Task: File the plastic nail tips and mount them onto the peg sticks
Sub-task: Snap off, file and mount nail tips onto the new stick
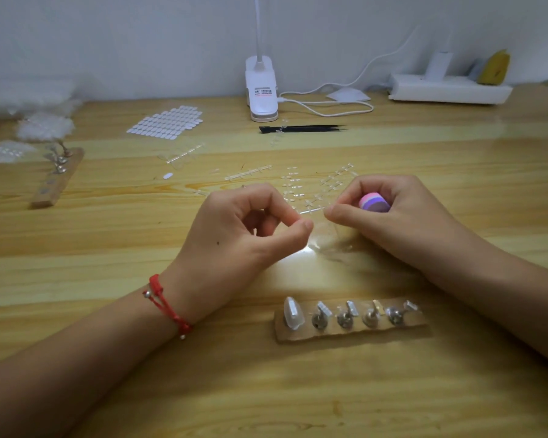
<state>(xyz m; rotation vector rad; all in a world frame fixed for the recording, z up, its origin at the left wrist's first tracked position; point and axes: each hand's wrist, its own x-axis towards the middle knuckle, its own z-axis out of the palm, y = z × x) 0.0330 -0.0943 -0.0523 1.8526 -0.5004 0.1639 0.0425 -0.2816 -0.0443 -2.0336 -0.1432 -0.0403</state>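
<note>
1. Nearest me on the bench (pixel 298 390) lies a wooden strip (pixel 351 336) carrying five peg sticks (pixel 345 318). The leftmost wears a clear nail tip (pixel 292 312); the other four show bare heads.
2. Just beyond it, the left hand (pixel 234 232) has its thumb and forefinger pressed tip to tip, the other fingers (pixel 260 221) curled. I cannot tell whether a tip sits in that pinch.
3. A blurred transparent piece (pixel 328 240) shows just beside those fingertips, between the two hands.
4. The right hand (pixel 402 222) grips a pink-and-purple buffer block (pixel 374 202), fingers wrapped round it, forefinger reaching towards the left pinch.
5. Behind the hands, clear plastic sprues (pixel 310 192) lie scattered.
6. Far left lies a second peg strip (pixel 57 178).
7. Farther back are a sheet of adhesive tabs (pixel 166 123), black tweezers (pixel 301 129) and a white clip lamp (pixel 261 90).
</note>
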